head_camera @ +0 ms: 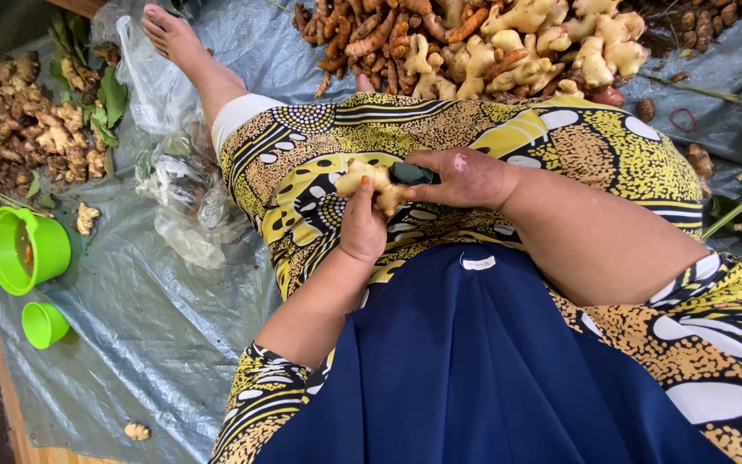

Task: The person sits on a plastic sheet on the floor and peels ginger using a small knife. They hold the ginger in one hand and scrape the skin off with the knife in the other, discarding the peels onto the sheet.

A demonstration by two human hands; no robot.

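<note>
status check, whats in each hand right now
Left hand grips a pale ginger piece over the lap. Right hand holds a dark green tool against it. Nothing between them.

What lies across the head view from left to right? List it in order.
Large green bowl → crumpled clear plastic bags → left hand holding a piece of ginger → right hand gripping something dark → red rubber band on the grey tarp.

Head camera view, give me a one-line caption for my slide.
Seated person's left hand holds a ginger root while the right hand grips a dark tool against it.
</note>
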